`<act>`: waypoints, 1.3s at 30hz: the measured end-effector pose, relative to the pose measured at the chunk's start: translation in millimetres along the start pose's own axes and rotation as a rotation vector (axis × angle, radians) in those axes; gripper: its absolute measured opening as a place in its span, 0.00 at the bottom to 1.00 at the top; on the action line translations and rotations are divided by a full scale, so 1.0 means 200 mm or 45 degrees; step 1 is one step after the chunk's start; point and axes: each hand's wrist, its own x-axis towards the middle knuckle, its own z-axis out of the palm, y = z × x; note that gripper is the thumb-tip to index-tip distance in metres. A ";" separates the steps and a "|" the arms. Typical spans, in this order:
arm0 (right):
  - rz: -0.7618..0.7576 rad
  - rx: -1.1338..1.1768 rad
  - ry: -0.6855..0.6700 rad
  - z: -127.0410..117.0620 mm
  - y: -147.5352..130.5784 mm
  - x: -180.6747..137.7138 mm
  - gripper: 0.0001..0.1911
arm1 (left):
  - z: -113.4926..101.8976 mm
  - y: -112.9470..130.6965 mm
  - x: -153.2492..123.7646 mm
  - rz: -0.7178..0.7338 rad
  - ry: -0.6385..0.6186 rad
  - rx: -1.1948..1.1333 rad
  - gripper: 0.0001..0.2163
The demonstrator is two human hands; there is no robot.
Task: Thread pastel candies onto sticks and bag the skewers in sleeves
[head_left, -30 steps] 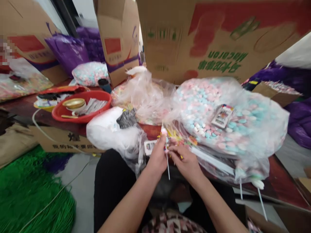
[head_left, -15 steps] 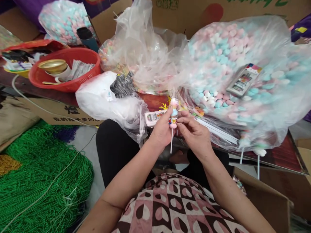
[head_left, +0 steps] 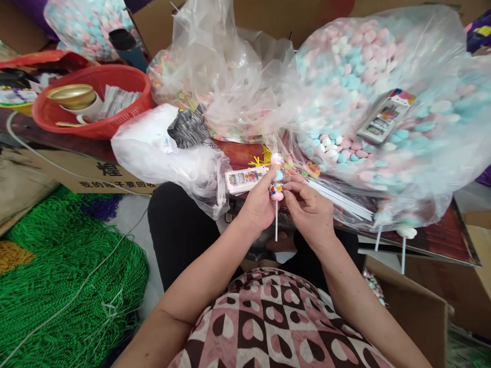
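- Left hand (head_left: 261,204) + right hand (head_left: 310,210): 2 hands
- Candy sticks (head_left: 276,175): 3 — one held, two off to the right
- Printed packs (head_left: 385,117): 2 spots — the one by the left hand may be a stack, can't tell
- Pink-and-blue candy bags (head_left: 364,66): at least 2
- White bag (head_left: 153,148): 1
- Red basket (head_left: 111,122): 1
- Gold bowl (head_left: 72,96): 1
- White cup (head_left: 92,109): 1
- Bottle (head_left: 128,48): 1
- Green cord pile (head_left: 76,286): 1; strands too many to count
- Cardboard boxes (head_left: 412,309): at least 3, some cropped, total unclear
- White strips (head_left: 347,201): several, overlapping, exact count unclear

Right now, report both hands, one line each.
Left hand: closed, holding the marshmallow stick.
Right hand: curled beside it; whether it pinches anything cannot be told.
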 end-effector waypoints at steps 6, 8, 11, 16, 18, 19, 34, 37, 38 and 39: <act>-0.111 -0.104 0.037 0.04 0.03 0.01 0.08 | -0.02 0.00 0.01 0.037 -0.012 -0.223 0.08; -0.097 -0.050 0.028 0.04 0.02 0.01 0.08 | -0.03 0.01 0.01 0.033 0.000 -0.250 0.08; -0.043 0.056 0.009 0.03 -0.01 0.00 0.08 | -0.03 0.01 0.01 0.046 -0.022 -0.244 0.10; 0.252 0.403 -0.146 0.02 -0.05 -0.06 0.15 | -0.03 0.01 0.00 0.090 -0.069 -0.118 0.19; 0.307 0.423 -0.171 0.03 -0.04 -0.08 0.20 | -0.03 0.00 -0.01 0.110 -0.067 -0.079 0.20; 0.314 0.385 -0.159 0.04 -0.02 -0.09 0.22 | -0.03 -0.01 -0.02 0.122 -0.074 -0.068 0.20; 0.552 0.417 -0.357 -0.06 0.00 -0.12 0.19 | -0.04 0.03 0.00 0.188 -0.032 -0.119 0.10; 0.521 0.363 -0.312 -0.06 0.02 -0.16 0.18 | -0.06 0.05 0.02 0.250 0.057 -0.149 0.13; 0.493 0.328 -0.293 -0.06 0.03 -0.17 0.18 | -0.07 0.05 0.03 0.258 0.093 -0.171 0.13; 0.468 0.294 -0.277 -0.06 0.04 -0.18 0.18 | -0.08 0.06 0.04 0.263 0.127 -0.192 0.14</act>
